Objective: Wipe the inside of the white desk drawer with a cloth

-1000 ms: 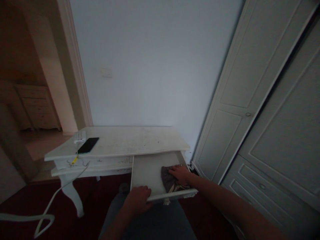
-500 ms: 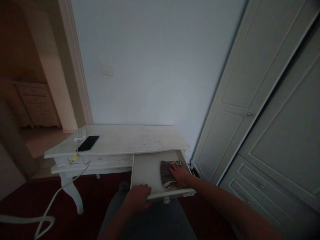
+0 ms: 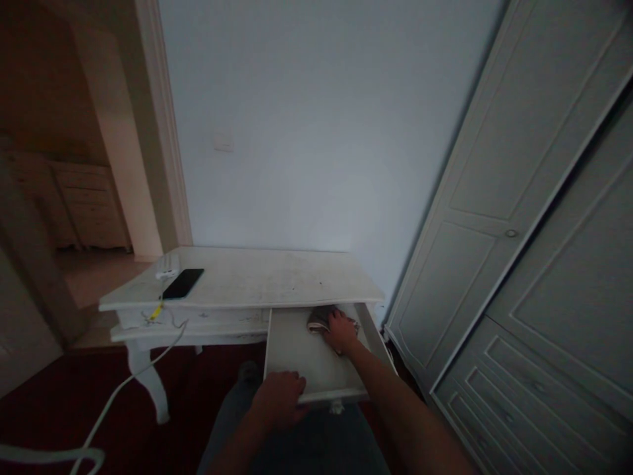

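A white drawer (image 3: pixel 291 361) is pulled out from under the worn white desk (image 3: pixel 257 277). My left hand (image 3: pixel 281 396) grips the drawer's front edge near its left corner, fingers curled over the rim. Toward the back of the drawer, my right hand (image 3: pixel 341 332) presses on a bunched dark patterned cloth (image 3: pixel 320 319), its fingers closed over the fabric. The hand covers part of the cloth, whose pale underside shows at the left fold.
On the desk's left end lie a black phone (image 3: pixel 183 283) and a white power adapter (image 3: pixel 168 266). A white cable (image 3: pixel 123 384) hangs down to the left. A pale wardrobe (image 3: pixel 469 264) stands at the right, a doorway at the left.
My right hand has slid the cloth from the drawer's front right toward its back, and the cloth has bunched up. My left hand stays on the drawer's edge. The view has shifted slightly.
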`<state>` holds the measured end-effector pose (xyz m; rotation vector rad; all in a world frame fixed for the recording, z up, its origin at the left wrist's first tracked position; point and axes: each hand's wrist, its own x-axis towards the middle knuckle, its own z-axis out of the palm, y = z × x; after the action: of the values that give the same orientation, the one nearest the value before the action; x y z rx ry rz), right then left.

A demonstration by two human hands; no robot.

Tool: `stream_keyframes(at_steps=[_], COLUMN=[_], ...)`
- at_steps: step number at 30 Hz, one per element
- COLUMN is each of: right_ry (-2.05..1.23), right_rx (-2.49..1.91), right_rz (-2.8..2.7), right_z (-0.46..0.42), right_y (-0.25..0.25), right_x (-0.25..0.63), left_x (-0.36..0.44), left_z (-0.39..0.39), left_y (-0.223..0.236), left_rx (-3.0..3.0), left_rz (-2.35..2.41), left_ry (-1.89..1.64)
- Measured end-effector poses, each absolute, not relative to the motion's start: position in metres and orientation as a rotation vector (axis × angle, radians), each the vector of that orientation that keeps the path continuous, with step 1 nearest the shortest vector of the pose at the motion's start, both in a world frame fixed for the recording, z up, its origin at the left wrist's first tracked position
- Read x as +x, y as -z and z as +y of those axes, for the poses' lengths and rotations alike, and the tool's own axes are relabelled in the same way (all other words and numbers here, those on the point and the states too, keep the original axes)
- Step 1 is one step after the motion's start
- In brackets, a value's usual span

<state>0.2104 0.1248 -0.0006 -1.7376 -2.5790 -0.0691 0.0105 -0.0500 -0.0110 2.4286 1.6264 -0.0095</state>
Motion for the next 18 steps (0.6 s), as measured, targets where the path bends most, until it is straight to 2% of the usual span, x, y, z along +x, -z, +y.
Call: stream_keyframes(at_steps=[10,18], right_ry=[-0.188,-0.482], right_rx=[-1.128,-0.928], right_rz=[-2.912,-3.106], right_z=[0.103,0.088], right_y=[0.004,0.008], right_x=[0.109,0.116], left_x=[0.010,0.009], left_z=[-0.051,-0.056], left_y=[0.007,0.005], left_rx=[2.395,2.484], left_rz=[1.647,1.513], left_ry=[-0.051,-0.148])
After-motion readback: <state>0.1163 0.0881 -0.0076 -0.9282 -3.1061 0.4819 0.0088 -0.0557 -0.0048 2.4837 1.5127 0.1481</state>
